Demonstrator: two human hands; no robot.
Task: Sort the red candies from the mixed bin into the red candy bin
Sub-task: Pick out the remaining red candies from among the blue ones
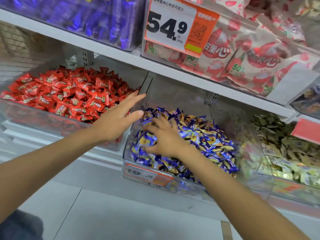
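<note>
- Head view: left hand is over the right end of the red candy bin, fingers straight and together, holding nothing.
- Right hand is on the pile in the mixed bin. Its fingers are splayed but blurred, so a pinch underneath cannot be told.
- Red candies are heaped in their own bin.
- The mixed bin's surface shows only blue-and-yellow candies, with no red visible.
- Judgement: sorting is likely near its end, but any buried reds need digging out and cannot be confirmed.
</note>
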